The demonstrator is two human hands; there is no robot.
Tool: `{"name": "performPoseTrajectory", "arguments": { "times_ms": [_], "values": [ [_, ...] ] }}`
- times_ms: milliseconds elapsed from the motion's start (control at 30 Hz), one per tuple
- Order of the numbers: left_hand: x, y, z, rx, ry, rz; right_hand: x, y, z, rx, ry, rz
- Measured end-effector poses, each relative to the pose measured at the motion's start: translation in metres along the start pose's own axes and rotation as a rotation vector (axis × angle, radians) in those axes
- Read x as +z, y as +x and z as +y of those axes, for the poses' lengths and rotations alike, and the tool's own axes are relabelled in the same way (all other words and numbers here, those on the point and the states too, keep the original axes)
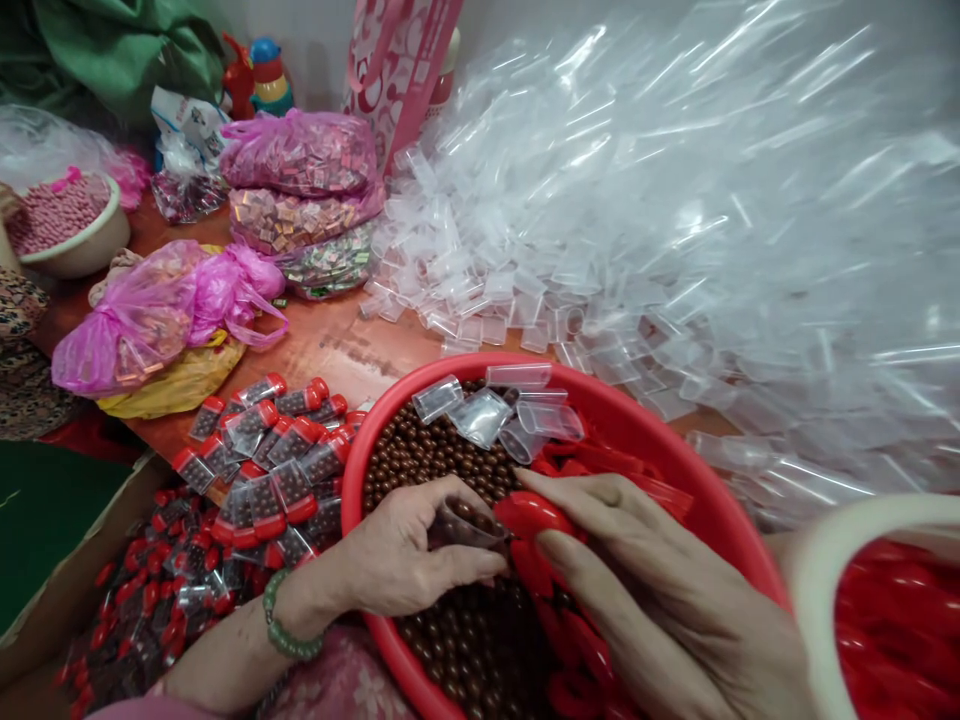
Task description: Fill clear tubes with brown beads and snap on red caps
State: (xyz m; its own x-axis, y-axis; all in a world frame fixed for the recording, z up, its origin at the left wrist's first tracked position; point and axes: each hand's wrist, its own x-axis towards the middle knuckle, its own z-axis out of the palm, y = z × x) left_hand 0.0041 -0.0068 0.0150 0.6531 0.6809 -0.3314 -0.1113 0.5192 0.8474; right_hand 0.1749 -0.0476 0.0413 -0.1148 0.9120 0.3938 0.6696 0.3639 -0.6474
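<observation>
Over the red basin (pixel 427 370), my left hand (pixel 401 555) grips a clear plastic tube (pixel 469 525) with brown balls inside, its open end facing right. My right hand (pixel 637 580) pinches a red plastic cap (pixel 534 514) between thumb and fingers, close to the tube's mouth. Whether cap and tube touch I cannot tell. Below my hands the basin holds loose brown balls (pixel 431 450) and more red caps (pixel 577 640). Several clear tubes (pixel 484 415) lie on the balls at the basin's far side.
Left of the basin, filled red-capped tubes (pixel 270 480) lie on the table and in a cardboard box (pixel 82 540). A large heap of clear tubes (pixel 637 220) covers the right back. Pink bags (pixel 300 155), a bowl of pink balls (pixel 82 245) and a white tub (pixel 817 590) stand around.
</observation>
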Motion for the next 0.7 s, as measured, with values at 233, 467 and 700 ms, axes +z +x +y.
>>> {"name": "performPoseTrajectory", "arguments": {
  "times_ms": [233, 467, 700],
  "values": [
    [-0.001, 0.0, -0.004, 0.141, 0.062, -0.092, 0.012, 0.006, 0.0, -0.127, 0.033, -0.055],
    [-0.003, 0.002, -0.007, 0.114, 0.048, -0.073, 0.027, 0.001, -0.001, -0.093, 0.016, 0.096],
    [-0.003, 0.003, -0.005, 0.023, -0.128, -0.037, 0.032, -0.01, 0.008, -0.145, -0.017, 0.111]
  ]
}}
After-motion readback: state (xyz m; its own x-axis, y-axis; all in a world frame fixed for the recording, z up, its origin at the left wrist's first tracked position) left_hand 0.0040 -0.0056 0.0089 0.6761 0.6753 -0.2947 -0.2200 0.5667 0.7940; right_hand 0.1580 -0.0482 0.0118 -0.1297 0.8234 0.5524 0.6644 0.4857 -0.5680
